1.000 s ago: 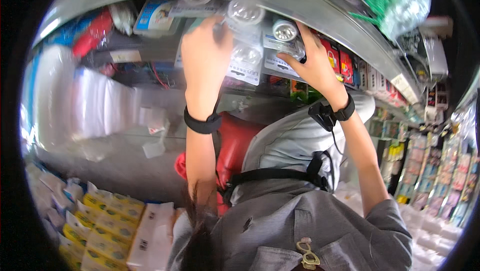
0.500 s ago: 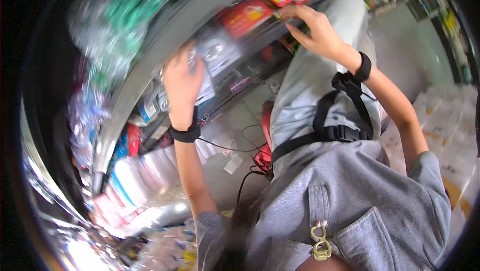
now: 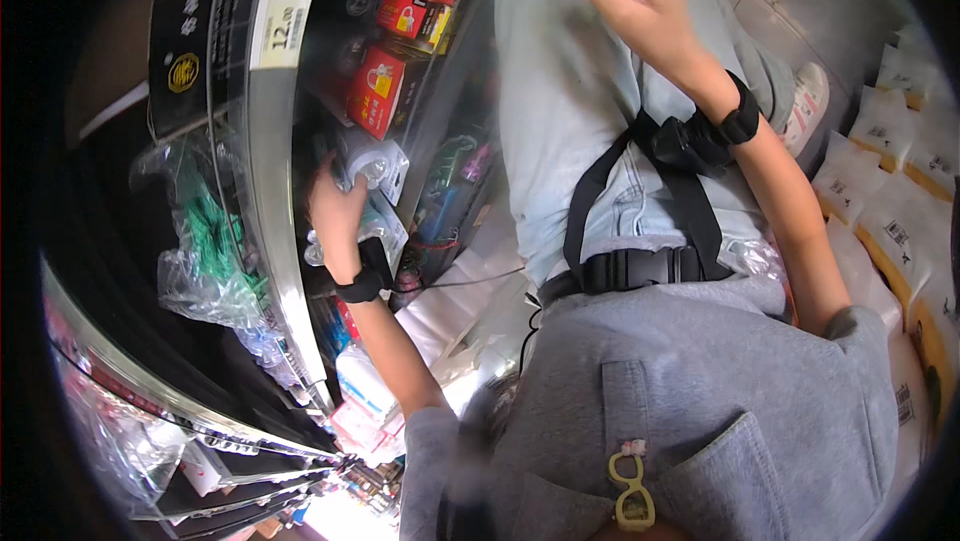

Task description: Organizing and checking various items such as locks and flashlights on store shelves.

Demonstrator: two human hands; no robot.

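My left hand (image 3: pixel 338 216) reaches into the shelf on the left. Its thumb and fingers are closed about the edge of a clear plastic blister pack (image 3: pixel 374 169) with rounded bulges. Another clear pack (image 3: pixel 385 219) lies just beside the wrist. What is inside the packs is too unclear to tell. Over my raised leg hangs my right hand (image 3: pixel 640 1), its fingers loosely bent and apart, holding nothing. Beyond the left hand on the same shelf stand red padlock boxes (image 3: pixel 378 91), with pictures of a yellow lock.
A metal shelf edge (image 3: pixel 275 141) with a price label runs along the left. Green items in clear bags (image 3: pixel 215 251) hang outside it. White packs (image 3: pixel 370 381) lie below. At the right, white and yellow bags (image 3: pixel 890 201) are stacked beside my shoe (image 3: pixel 806 106).
My view has turned, so the shelf now runs more upright. The right hand has left the red boxes and come over my leg. My left hand stays at the clear packs.
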